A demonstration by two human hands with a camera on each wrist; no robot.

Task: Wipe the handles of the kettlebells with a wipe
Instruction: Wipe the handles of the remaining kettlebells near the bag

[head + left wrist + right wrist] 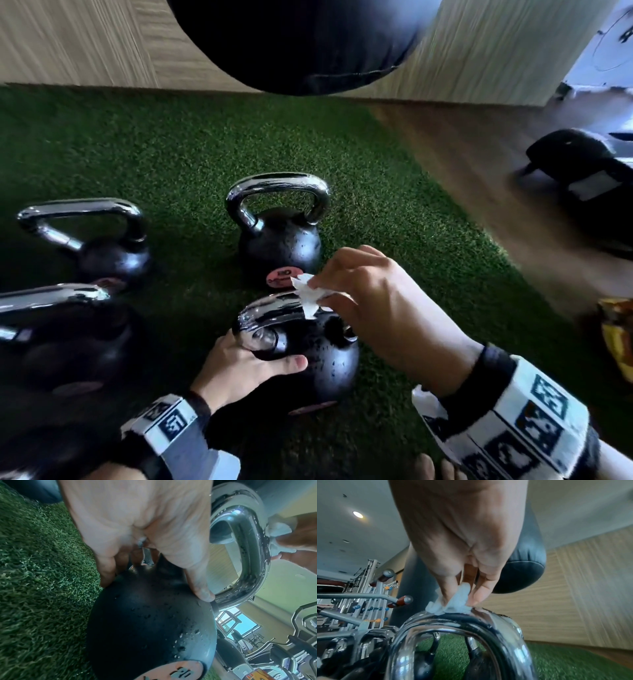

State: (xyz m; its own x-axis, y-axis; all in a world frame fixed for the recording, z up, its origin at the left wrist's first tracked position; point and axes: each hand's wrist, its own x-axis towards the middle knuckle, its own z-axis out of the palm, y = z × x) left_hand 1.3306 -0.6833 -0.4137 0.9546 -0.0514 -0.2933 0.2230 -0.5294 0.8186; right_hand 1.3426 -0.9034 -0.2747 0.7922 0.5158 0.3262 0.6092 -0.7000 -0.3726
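Observation:
The nearest black kettlebell (pixel 325 363) stands on the green turf, its chrome handle (pixel 270 308) wet with droplets. My left hand (pixel 246 366) grips its body just below the handle, thumb laid across the front. My right hand (pixel 370 301) pinches a crumpled white wipe (pixel 308 294) and presses it on top of that handle. In the right wrist view the wipe (pixel 453 604) sits on the crown of the handle (pixel 462 626). The left wrist view has the body (pixel 150 626) under my fingers and the wipe (pixel 279 534) against the handle (pixel 257 550).
Three more kettlebells stand on the turf (pixel 171 144): one behind (pixel 279 226), one at the far left (pixel 99 240), one at the left edge (pixel 58 332). A black punching bag (pixel 301 41) hangs ahead. Wooden floor (pixel 479 150) and dark equipment (pixel 589 178) lie to the right.

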